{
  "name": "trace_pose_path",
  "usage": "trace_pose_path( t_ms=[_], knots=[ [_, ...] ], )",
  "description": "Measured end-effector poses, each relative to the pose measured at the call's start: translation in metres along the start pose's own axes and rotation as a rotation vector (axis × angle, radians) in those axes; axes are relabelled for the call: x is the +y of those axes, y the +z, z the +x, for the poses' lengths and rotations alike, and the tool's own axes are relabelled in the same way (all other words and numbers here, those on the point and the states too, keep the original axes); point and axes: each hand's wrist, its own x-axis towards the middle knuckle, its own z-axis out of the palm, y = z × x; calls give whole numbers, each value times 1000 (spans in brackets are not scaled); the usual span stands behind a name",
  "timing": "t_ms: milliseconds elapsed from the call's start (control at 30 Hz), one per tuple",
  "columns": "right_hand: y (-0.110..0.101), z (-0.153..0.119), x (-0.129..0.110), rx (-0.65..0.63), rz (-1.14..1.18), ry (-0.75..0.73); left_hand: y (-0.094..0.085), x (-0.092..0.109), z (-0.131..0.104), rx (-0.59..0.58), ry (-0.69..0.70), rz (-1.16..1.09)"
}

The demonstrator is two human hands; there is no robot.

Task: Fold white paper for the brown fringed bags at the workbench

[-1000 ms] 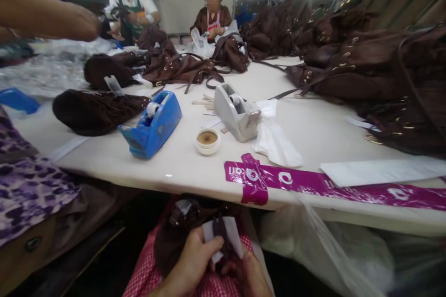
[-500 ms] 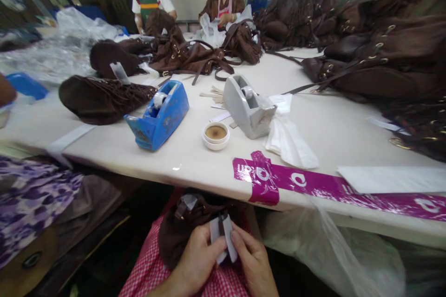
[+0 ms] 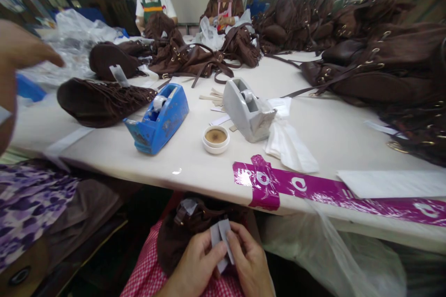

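Your left hand (image 3: 199, 258) and right hand (image 3: 250, 256) have their grip clamped on white paper (image 3: 226, 228) over the near brown bag (image 3: 170, 247); folding appears partly done, not yet flush.

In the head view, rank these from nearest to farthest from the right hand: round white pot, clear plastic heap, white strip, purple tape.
From the right hand:
1. White strip: held in it.
2. Purple tape: ahead, along the near edge of the table.
3. Round white pot: farther in, slightly left.
4. Clear plastic heap: far left.
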Motion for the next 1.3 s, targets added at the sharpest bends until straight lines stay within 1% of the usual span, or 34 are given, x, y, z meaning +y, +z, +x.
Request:
trace_pose_path(
  t_ms=[100,167,233,333,400,500,600,667,767,833,933,1000,1067,1200,1300],
  knots=[
    [2,0,0,-22,-12,-1,-3,2,4,27,-38,-26],
    [5,0,1,-24,13,-2,-4,4,7,43,-40,-8],
    [10,-1,2,-6,97,10,-6,7,10,49,-36,33],
    [15,-2,1,17,285,60,-9,8,13,66,-33,84],
    [15,-2,0,-12,339,93,-10,7,14,93,-25,144],
    [13,1,2,-84,301,116,-10,5,15,139,0,269],
    [11,4,5,-100,297,111,-7,3,15,175,25,385],
    [10,5,6,-131,323,127,-6,2,14,203,30,417],
    [10,2,3,-224,388,180,-5,2,14,241,22,397],
    [8,0,0,-264,469,227,-6,1,15,244,19,372],
    [5,-3,-4,-285,627,309,-8,0,18,215,17,314],
    [4,-4,-5,-261,690,341,-9,-1,20,196,10,280],
    [6,-3,-5,-227,690,331,-10,-2,21,187,1,256],
    [11,-1,-6,-196,545,259,-8,-3,20,197,5,249],
    [13,1,-6,-173,491,285,-6,-3,19,209,13,262]
  ],
)
